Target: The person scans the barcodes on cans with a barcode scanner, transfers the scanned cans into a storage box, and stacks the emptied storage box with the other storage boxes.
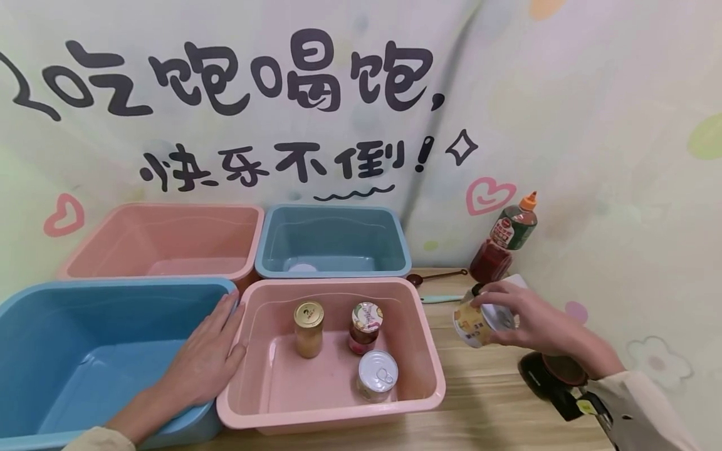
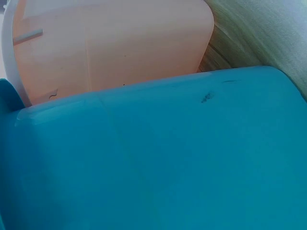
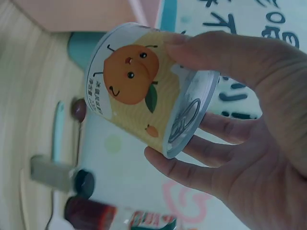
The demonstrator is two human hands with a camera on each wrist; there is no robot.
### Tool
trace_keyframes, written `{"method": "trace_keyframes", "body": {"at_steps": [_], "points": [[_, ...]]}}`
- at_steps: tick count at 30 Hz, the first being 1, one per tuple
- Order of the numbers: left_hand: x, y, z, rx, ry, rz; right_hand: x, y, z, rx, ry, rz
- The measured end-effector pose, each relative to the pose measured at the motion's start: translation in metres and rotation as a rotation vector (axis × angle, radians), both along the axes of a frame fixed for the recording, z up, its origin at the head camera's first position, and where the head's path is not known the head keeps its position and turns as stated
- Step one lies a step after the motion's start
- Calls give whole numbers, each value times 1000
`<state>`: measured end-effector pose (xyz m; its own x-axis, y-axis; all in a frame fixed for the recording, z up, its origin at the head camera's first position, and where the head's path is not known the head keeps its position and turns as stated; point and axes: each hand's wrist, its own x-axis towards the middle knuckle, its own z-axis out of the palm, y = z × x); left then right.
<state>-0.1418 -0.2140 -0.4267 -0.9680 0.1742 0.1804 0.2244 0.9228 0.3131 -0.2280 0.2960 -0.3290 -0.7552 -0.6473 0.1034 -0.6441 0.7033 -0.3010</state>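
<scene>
Left hand (image 1: 205,357) rests, fingers straight, on the front blue bin's rim (image 1: 124,284); right hand (image 1: 533,319) clasps a tilted pull-ring orange-fruit can (image 1: 472,322).

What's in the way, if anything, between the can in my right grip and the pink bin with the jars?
Nothing visible stands between the can and the front pink bin except that bin's own right rim, which the can would probably have to clear. The turquoise handle lies low on the table, toward the back.
</scene>
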Motion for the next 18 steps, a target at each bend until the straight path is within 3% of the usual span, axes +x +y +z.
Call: {"method": "trace_keyframes", "body": {"at_steps": [8, 18], "points": [[-1, -2, 1, -2, -21, 4, 7, 30, -23, -3, 106, -2], [0, 0, 1, -1, -13, 0, 22, 64, -49, -4, 108, -29]]}}
